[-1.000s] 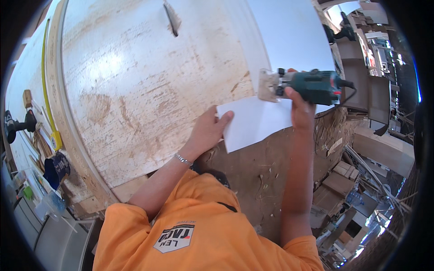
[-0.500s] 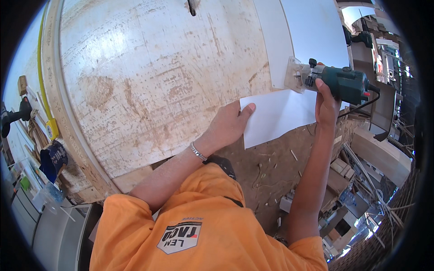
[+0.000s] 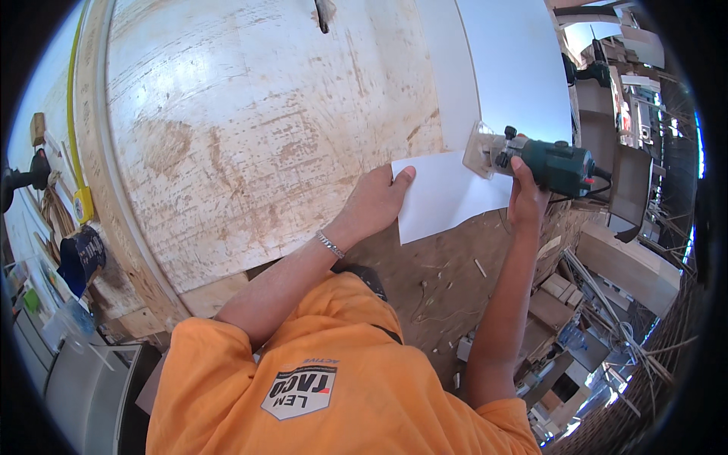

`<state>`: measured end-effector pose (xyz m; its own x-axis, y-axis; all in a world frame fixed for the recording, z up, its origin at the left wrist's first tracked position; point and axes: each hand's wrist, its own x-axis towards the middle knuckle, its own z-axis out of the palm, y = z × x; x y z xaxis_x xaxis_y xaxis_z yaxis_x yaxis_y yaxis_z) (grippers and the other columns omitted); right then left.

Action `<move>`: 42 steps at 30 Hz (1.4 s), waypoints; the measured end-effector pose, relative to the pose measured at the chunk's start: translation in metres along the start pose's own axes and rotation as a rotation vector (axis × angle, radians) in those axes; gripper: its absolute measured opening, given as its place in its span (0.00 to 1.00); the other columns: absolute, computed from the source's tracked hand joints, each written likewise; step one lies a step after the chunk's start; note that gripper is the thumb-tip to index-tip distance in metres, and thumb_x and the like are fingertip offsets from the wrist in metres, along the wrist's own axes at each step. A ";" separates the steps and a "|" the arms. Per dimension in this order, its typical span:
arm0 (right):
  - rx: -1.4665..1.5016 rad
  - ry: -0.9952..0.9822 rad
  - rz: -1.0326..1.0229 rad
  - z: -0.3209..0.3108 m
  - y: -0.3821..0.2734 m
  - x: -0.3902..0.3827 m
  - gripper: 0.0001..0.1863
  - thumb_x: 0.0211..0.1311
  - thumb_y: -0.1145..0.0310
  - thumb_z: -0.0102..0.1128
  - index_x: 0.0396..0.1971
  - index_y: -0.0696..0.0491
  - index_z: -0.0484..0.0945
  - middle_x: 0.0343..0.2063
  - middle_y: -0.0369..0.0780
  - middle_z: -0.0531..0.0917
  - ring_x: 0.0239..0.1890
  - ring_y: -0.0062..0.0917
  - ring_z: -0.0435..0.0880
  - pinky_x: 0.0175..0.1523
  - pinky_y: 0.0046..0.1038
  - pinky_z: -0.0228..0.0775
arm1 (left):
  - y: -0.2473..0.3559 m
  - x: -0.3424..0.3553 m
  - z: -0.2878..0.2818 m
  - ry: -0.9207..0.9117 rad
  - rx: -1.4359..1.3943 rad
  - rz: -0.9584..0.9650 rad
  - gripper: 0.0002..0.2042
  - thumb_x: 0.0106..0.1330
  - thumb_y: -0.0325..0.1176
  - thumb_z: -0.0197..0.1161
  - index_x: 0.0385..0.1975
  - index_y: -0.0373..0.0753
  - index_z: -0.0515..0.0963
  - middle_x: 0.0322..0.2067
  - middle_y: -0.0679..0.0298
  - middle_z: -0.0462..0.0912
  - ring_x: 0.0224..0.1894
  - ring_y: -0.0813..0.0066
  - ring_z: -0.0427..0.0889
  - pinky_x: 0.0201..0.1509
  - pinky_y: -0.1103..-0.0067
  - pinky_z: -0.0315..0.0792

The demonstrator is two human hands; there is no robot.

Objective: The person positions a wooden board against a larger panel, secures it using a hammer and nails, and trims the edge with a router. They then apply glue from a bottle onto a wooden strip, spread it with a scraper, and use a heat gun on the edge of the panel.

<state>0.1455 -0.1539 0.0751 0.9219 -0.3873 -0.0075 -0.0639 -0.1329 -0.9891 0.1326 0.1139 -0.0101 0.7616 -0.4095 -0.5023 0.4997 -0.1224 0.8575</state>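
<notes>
My right hand (image 3: 528, 189) is wrapped round the green body of a trim router (image 3: 557, 164), which lies on its side with its clear base plate toward the left. That base stands against the edge of a white laminate sheet (image 3: 436, 199). At the sheet's left end, my left hand (image 3: 379, 199) pinches the corner, thumb on top and the other fingers hidden. Part of the sheet juts past the near edge of the worn white worktable (image 3: 265, 159). Beyond the router lies a larger white panel (image 3: 519, 64).
A yellow tape measure (image 3: 83, 205) is drawn out along the table's left wooden rail (image 3: 114, 152). Cordless drills lie at far left (image 3: 30, 180) and far right (image 3: 591, 72). Wood offcuts (image 3: 557, 292) and a long boxed board (image 3: 629, 262) clutter the right side. Chips litter the brown floor (image 3: 447, 296).
The whole view has shifted slightly, so the hands, router and sheet appear a little further left. Both grips stay the same.
</notes>
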 end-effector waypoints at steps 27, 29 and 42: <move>0.022 0.062 0.012 -0.014 0.001 -0.027 0.37 0.59 0.82 0.67 0.68 0.56 0.63 0.59 0.46 0.77 0.62 0.32 0.76 0.70 0.36 0.67 | 0.008 -0.007 -0.002 -0.022 -0.071 -0.038 0.25 0.78 0.47 0.49 0.43 0.25 0.78 0.34 0.41 0.85 0.41 0.44 0.84 0.48 0.60 0.74; 0.023 0.073 0.016 -0.015 0.002 -0.027 0.36 0.59 0.82 0.67 0.68 0.57 0.63 0.59 0.46 0.77 0.62 0.32 0.76 0.70 0.36 0.66 | 0.006 -0.006 -0.001 -0.017 -0.079 -0.016 0.24 0.79 0.46 0.48 0.43 0.25 0.78 0.33 0.42 0.85 0.40 0.46 0.85 0.47 0.61 0.74; 0.000 0.139 -0.004 -0.005 0.000 -0.030 0.34 0.59 0.81 0.68 0.65 0.57 0.66 0.59 0.44 0.77 0.62 0.31 0.76 0.69 0.35 0.68 | 0.009 -0.005 -0.003 -0.038 -0.070 -0.102 0.25 0.80 0.48 0.48 0.43 0.26 0.78 0.24 0.56 0.83 0.25 0.67 0.84 0.32 0.71 0.76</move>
<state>0.1162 -0.1470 0.0757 0.8602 -0.5097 0.0175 -0.0600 -0.1351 -0.9890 0.1349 0.1169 0.0001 0.6897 -0.4323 -0.5808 0.6024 -0.1024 0.7916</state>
